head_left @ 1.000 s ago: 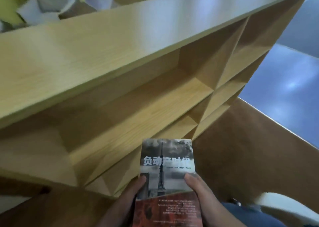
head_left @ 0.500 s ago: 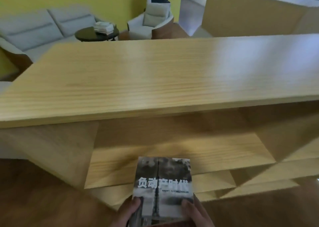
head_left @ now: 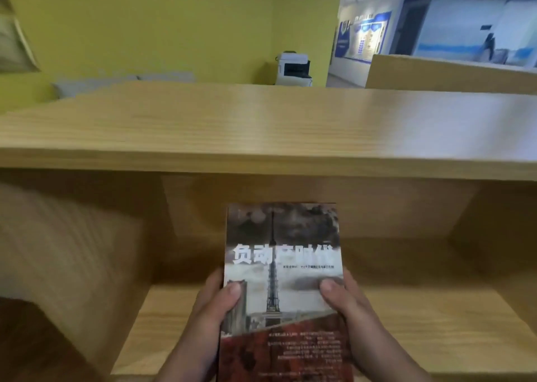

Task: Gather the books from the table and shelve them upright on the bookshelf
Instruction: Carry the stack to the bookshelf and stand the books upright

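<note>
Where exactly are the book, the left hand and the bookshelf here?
book (head_left: 280, 265), head view, middle of its front cover
left hand (head_left: 216, 303), head view, back of the hand
bookshelf (head_left: 261, 125), head view, its top board

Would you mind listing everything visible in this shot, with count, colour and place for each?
book: one, grey tower photo above a dark red lower band, white title; held cover-up in front of the open compartment, bottom centre.
bookshelf: one, light wood; fills the middle of the view, its top board across it, nothing visible in the compartment below.
printer: one, white and black; against the far wall beyond the shelf.
sofa: one, pale grey, blurred; behind the shelf at left.
wall: yellow; background left and centre.
notice board: one, blue and white; far right background.
left hand: one; grips the book's left edge, thumb on the cover.
right hand: one; grips the right edge, thumb on the cover.
</note>
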